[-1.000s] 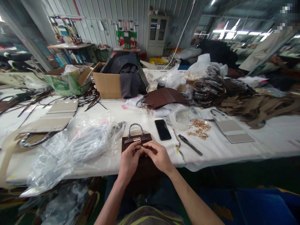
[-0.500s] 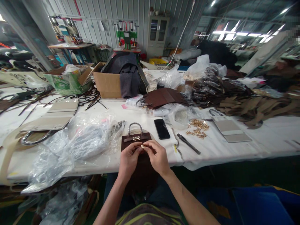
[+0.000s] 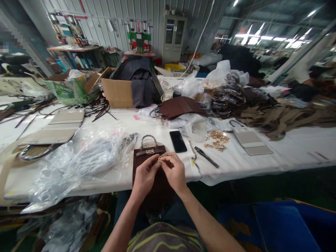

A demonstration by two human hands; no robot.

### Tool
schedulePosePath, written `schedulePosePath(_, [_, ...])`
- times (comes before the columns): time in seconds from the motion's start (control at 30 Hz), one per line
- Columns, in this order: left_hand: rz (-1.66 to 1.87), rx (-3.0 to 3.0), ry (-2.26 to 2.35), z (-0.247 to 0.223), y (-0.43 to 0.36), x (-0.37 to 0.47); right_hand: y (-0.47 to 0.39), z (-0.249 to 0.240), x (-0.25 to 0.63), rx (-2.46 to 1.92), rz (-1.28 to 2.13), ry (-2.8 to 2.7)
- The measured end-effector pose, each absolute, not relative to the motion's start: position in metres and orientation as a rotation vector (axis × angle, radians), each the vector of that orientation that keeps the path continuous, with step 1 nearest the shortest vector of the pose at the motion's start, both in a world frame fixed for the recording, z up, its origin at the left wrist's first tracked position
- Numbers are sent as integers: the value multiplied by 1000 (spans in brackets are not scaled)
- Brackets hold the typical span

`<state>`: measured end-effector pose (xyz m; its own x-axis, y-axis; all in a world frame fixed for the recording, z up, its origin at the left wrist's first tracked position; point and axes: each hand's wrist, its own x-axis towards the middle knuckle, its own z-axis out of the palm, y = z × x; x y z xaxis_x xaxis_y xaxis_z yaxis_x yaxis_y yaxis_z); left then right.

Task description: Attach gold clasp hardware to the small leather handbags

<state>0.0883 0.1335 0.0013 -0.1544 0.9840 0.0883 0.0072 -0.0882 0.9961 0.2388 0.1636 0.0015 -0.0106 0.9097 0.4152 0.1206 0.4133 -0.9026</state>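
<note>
My left hand point(image 3: 146, 175) and my right hand point(image 3: 173, 172) meet fingertip to fingertip over a dark brown bag point(image 3: 139, 161). Between both sets of pinched fingers is a small gold metal piece point(image 3: 159, 158), partly hidden by the fingertips. The bag lies at the table's front edge, its wrapped handle pointing away from me and a gold clasp point(image 3: 150, 151) on its strap. Beyond my right hand are a black phone point(image 3: 178, 141), a dark slim tool point(image 3: 207, 157) and a pile of gold metal pieces point(image 3: 217, 140).
Clear plastic bags point(image 3: 97, 157) cover the white table point(image 3: 236, 171) on the left. A cardboard box point(image 3: 118, 93) with dark cloth stands behind. Beige panels point(image 3: 248, 140) lie at right, near brown strips point(image 3: 283, 119). Brown leather pieces point(image 3: 181, 107) are stacked at the centre back.
The view has shifted slightly, so the table items appear a little further left. My fingers have turned slightly around the gold piece, which both hands still hold.
</note>
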Motion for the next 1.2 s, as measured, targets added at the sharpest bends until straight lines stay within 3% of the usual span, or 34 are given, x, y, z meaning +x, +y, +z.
schedulePosePath(0.33, [1426,1417,1321,7,128,85,149,26,252,-900,949,-1570])
schedulePosePath(0.6, [1444,1406,1386,15,123,89,166,30,268,-968,1268,-1475])
schedulePosePath(0.97, [1453,1266,1305,6,117,95,171,39,272,-895,883,-1905])
schedulePosePath(1.2, [1463,1249,1364,9,112,101,171,43,273,-909,870,-1924])
